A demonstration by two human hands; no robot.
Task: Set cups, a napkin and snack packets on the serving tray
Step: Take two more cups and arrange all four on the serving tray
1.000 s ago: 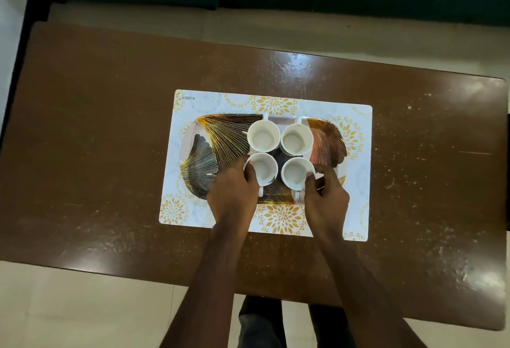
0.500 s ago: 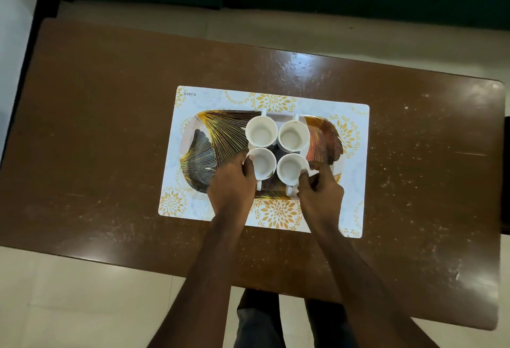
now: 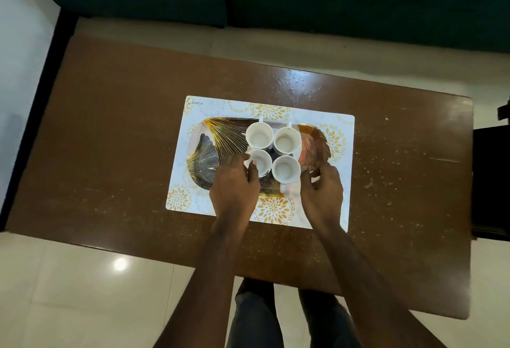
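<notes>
A serving tray (image 3: 220, 138) with a dark and gold leaf pattern lies on a white placemat. Several white cups stand close together on its right half, all upright and empty. My left hand (image 3: 234, 185) grips the near-left cup (image 3: 262, 161), thumb and fingers curled over its left rim. My right hand (image 3: 323, 190) hovers just right of the near-right cup (image 3: 286, 169), fingers loosely curled over the tray's near-right edge and holding nothing. No napkin or snack packet is in view.
The placemat (image 3: 276, 110), white with yellow flower prints, lies in the middle of a brown wooden table (image 3: 110, 127). A teal sofa (image 3: 358, 3) runs along the far side. A dark object (image 3: 491, 182) stands at the table's right end.
My right hand has let go of the near-right cup and drawn back to the right. My left hand stays on the near-left cup.
</notes>
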